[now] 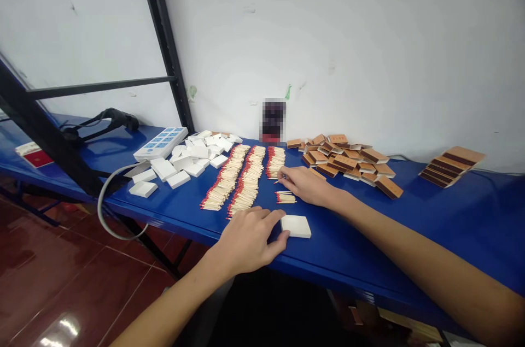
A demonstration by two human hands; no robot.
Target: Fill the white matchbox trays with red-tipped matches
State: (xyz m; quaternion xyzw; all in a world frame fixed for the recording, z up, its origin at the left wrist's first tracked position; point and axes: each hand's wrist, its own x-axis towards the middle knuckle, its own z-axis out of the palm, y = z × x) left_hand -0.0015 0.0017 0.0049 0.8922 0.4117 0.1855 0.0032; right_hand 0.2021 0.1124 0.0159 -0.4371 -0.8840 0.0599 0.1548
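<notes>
My left hand [254,237] grips the left end of a white matchbox tray [297,226] between thumb and forefinger, at the table's front edge. My right hand [305,183] is closed in a pinch just beyond the tray, with a red match tip showing under its fingertips. Right by those fingers is the near end of a short row of matches [275,161]. A small group of matches [286,197] lies between my right hand and the tray. Two longer rows of red-tipped matches [246,182] stretch away to the left.
White trays [192,153] are heaped at the back left beside a power strip [161,142]. Brown matchbox sleeves [348,158] lie piled at the back right, with a stack of sleeves [451,165] farther right. A black headset [104,120] rests far left on the blue table [414,227].
</notes>
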